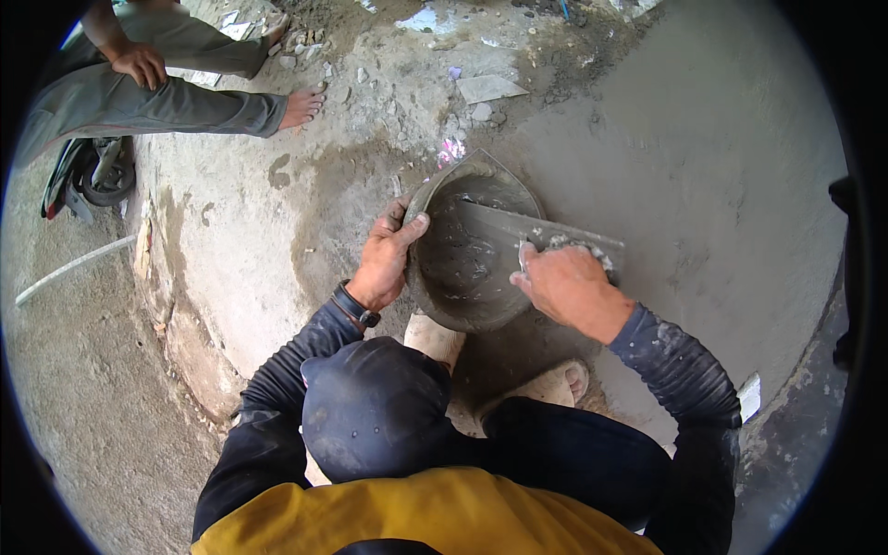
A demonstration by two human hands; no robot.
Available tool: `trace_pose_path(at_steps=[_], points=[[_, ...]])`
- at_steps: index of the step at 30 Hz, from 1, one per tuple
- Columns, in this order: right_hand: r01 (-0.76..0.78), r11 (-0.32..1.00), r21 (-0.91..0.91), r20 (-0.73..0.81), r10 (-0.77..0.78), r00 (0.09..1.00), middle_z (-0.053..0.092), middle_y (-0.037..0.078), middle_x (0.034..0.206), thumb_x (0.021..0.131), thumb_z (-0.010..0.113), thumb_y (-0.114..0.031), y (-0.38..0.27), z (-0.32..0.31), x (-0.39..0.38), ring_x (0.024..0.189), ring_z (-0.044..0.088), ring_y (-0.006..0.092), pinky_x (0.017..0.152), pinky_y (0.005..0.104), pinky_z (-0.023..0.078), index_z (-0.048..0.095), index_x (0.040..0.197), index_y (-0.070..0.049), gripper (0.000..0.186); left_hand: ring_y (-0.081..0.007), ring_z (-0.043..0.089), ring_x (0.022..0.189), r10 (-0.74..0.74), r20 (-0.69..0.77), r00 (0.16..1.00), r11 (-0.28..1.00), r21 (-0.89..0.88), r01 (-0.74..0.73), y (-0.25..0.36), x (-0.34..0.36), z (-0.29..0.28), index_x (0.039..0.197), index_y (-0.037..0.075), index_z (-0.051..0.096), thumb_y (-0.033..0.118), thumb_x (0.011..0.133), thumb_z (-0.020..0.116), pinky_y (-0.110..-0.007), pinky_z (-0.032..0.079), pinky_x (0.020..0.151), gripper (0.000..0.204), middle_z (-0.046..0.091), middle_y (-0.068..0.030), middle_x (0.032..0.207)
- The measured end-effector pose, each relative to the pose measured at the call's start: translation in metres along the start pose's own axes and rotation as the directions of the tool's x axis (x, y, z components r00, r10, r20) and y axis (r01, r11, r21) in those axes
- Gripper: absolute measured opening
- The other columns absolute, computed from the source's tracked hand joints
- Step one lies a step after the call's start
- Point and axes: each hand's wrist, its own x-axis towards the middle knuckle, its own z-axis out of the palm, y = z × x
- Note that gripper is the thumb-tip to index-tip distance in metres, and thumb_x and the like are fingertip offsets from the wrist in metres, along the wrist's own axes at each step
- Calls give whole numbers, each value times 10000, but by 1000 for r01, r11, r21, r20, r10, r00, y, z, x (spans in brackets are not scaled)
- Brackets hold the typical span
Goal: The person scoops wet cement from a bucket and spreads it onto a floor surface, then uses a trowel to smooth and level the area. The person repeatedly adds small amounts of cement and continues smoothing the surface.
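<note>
My left hand (388, 252) grips the left rim of a round, cement-coated bucket (462, 305) with a pointed lip at the top, its thumb over the edge. Wet grey mortar (458, 259) lies inside. My right hand (569, 282) is closed on the handle of a long, flat metal trowel (509, 222), which lies across the bucket with its left end inside and its right end past the rim. The fingers around the handle are partly hidden. Below the bucket are bare feet (564, 379).
Another person in grey trousers (185, 106) is at upper left with bare feet. A dark bundle (97, 176) and a pale strip (74, 268) lie at left. Rubble (490, 90) is behind the bucket; smooth wet cement (721, 185) spreads right. A dark cap (375, 407) fills the lower middle.
</note>
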Motion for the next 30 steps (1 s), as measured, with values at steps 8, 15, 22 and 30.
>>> trace_pose_path(at_steps=[8,15,22,30], points=[[-110,943,315,159,62,985,691,322,906,993,580,-464,-3,18,-8,920,675,491,846,539,523,632,1124,133,613,-181,577,1201,-6,-75,997,994,-112,-2,-15,-3,12,1456,-10,465,93,1022,591,-330,457,1057,463,605,-104,1346],[-203,763,614,175,120,977,667,236,773,980,597,-555,2,54,-20,783,691,354,763,470,529,651,1036,96,656,-177,597,1179,4,-10,1000,993,-116,-6,-14,-8,22,1449,4,471,104,1027,582,-334,490,1021,448,618,-98,1328],[-323,131,937,308,124,943,443,-38,586,984,652,-487,38,80,-56,461,395,52,399,272,370,619,926,-47,445,-266,440,1388,-41,-212,976,999,25,47,-21,-5,21,1584,-33,253,291,982,663,-373,345,1161,797,444,-187,1533],[73,31,997,-80,444,892,493,-36,613,1008,638,-461,166,40,-168,483,488,37,412,229,400,589,1117,-26,452,-310,462,1393,12,-274,962,961,270,65,-16,4,0,1599,-34,210,336,1009,635,-412,394,1140,815,408,-202,1565]])
